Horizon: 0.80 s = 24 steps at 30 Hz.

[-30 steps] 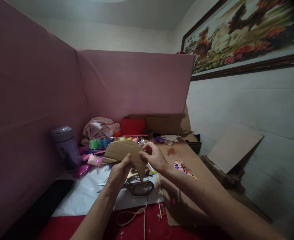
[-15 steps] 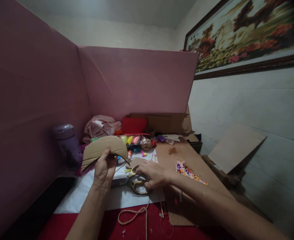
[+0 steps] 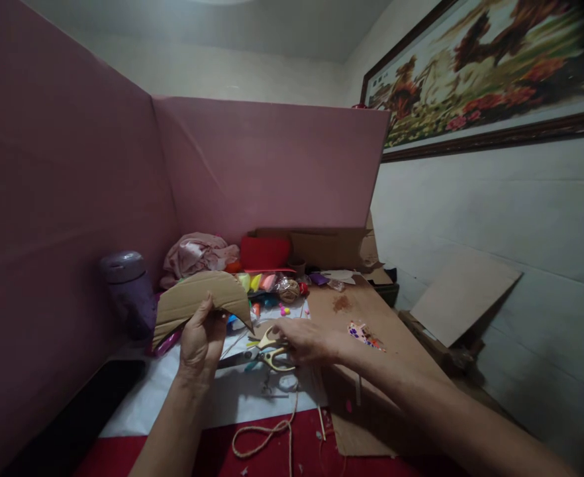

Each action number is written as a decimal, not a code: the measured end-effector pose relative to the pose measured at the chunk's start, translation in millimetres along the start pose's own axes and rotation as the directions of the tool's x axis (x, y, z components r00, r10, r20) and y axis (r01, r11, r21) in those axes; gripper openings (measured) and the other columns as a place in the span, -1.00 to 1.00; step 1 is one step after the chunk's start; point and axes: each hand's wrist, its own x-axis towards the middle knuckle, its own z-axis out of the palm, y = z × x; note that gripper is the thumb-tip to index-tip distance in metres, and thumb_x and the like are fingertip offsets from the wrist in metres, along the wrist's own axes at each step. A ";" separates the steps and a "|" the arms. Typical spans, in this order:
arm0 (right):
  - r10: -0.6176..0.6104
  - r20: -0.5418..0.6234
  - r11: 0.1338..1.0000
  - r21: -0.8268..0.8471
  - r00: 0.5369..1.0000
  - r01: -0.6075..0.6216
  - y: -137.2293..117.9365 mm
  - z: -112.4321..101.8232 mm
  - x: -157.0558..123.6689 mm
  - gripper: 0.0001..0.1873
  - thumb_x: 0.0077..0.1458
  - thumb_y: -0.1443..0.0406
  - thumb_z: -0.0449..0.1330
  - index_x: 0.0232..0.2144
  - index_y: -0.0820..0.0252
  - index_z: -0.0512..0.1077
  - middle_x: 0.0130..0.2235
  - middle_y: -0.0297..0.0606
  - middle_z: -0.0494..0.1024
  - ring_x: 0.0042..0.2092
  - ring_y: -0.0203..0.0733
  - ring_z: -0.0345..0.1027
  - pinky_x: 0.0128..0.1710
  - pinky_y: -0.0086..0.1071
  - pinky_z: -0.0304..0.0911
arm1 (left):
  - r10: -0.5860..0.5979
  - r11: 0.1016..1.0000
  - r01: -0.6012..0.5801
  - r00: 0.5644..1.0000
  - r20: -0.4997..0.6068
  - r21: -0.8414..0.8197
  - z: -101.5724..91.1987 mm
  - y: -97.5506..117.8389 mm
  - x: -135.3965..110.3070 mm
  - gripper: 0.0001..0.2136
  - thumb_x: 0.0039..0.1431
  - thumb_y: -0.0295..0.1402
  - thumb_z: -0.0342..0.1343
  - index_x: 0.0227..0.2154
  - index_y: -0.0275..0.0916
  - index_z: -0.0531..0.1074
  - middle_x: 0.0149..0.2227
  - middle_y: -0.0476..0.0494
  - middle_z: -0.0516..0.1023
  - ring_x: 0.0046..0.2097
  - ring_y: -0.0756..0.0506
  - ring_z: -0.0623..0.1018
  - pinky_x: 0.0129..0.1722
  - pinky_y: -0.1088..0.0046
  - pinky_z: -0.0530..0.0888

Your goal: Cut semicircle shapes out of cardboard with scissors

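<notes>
With the left hand point(image 3: 203, 341) closed on the cardboard piece point(image 3: 187, 298), left of centre in the frame, and the right hand point(image 3: 309, 341) curled at the scissors point(image 3: 253, 355) near the middle, check the finger hold first: apparently touching the handles, but cannot tell from this angle whether gripped or only resting. Leave the big brown board point(image 3: 366, 305) at centre right lying flat, and use the white sheet point(image 3: 147, 391) at lower left as working room. Treat the cardboard piece gently: thumb across the near face, fingers behind the lower edge, enough pressure to prevent swivelling, not enough to crease. Avoid bending the narrow point at the right end, probably the weakest part. Seat thumb and fingers fully in the yellow loops before putting any weight on the scissors. Mind the blades, pointing left and ending close to the left wrist; better to turn the tips away from skin. Watch the string point(image 3: 291, 445) at lower centre, near the loops and easy to snag. Lastly, steer around the tiny pink scrap point(image 3: 349, 405) at lower right.
</notes>
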 end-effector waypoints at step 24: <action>0.360 -0.114 0.920 -0.120 0.926 -0.372 92.2 -29.4 -10.1 -0.76 -0.22 0.39 0.28 -0.40 0.19 0.37 -0.40 -0.34 0.44 -0.37 -0.26 0.27 -0.41 -0.48 0.10 | 0.034 0.999 -0.037 0.997 -0.071 -0.040 -0.5 11.0 3.0 -0.76 0.15 -0.59 -0.05 -0.28 -0.18 0.47 -0.43 -0.01 0.57 -0.36 0.02 0.54 -0.32 0.51 0.49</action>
